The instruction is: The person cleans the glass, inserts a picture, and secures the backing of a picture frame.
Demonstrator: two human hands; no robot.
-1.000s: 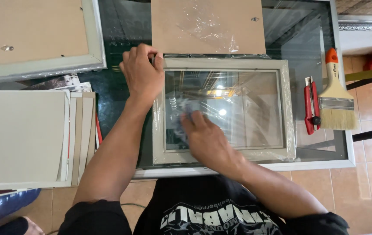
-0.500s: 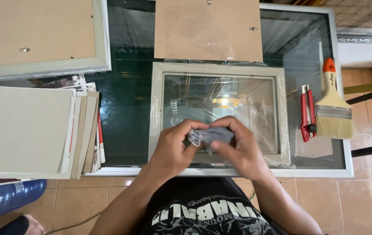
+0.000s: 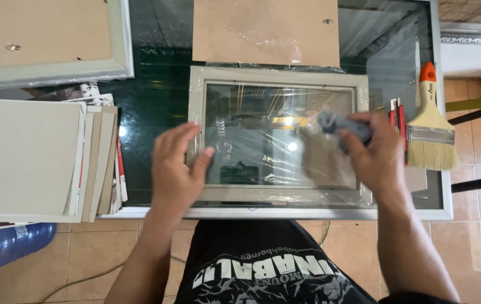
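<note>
At the near edge of the glass-topped table (image 3: 156, 101), the person's left hand (image 3: 176, 169) lies open with fingers spread, pressing the left rail of the pale picture frame (image 3: 277, 76) that sits flat just in front of them. The right hand (image 3: 372, 149) is closed around a small grey cloth (image 3: 339, 125) over the right part of the frame's pane, which seems covered in creased clear film. Just right of that hand lie a red cutter (image 3: 396, 110) and a wide paintbrush (image 3: 430, 132) with an orange handle; beyond the frame lies a brown backing board (image 3: 266, 31).

I'd judge the risk to be the frame skidding if the left hand lets up while the cloth rubs, or the cloth arm nudging the cutter off the edge.

Half a second ago both hands met over the cloth at the frame's near middle; now they have parted, left to the rail, right with the cloth out to the side.
</note>
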